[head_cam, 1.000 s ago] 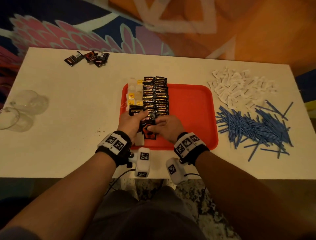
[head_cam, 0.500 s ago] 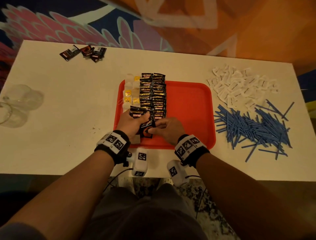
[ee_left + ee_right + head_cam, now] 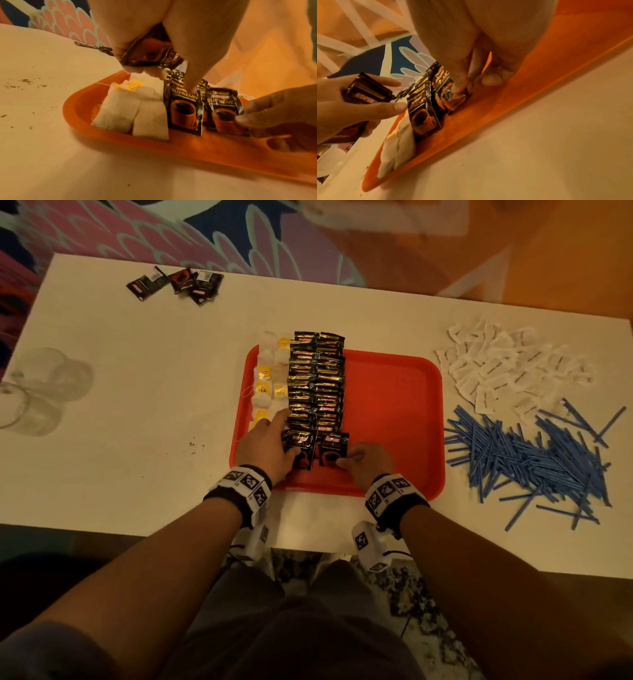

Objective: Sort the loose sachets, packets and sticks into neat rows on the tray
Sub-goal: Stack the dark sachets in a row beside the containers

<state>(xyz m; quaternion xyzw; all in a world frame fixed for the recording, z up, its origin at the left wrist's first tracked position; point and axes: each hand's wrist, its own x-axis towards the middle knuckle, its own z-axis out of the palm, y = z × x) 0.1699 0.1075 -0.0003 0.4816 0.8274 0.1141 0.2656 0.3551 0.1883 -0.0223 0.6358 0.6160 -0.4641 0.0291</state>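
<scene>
1. Working at the near end of the red tray (image 3: 394,412), we have both hands on the coffee sachets (image 3: 317,378), which lie in two overlapping columns running from the tray's far rim to its near edge.
2. Our left hand (image 3: 263,445) grips a spare stack of sachets (image 3: 150,54) in its curled fingers while its forefinger presses the top of the nearest sachet in the left column (image 3: 186,111).
3. Our right hand (image 3: 368,462) pinches the bottom corner of the nearest sachet in the right column (image 3: 332,448), seating it against the tray floor.
4. Done so far, as we judge it: the tea bags (image 3: 269,381) fill two columns along the tray's left rim, and the coffee columns beside them look nearly complete.
5. Left to do: a few dark packets (image 3: 178,284) lie on the table (image 3: 137,405) beyond the tray's far left corner; the white sachets (image 3: 507,368) and blue sticks (image 3: 534,457) lie in loose heaps to the right of the tray.
6. Room: the whole right half of the tray is bare, enough for further rows.
7. Edges: the far ends of both rows overhang the tray's far rim, and the nearest sachets sit close to its near rim, so little room remains there.
</scene>
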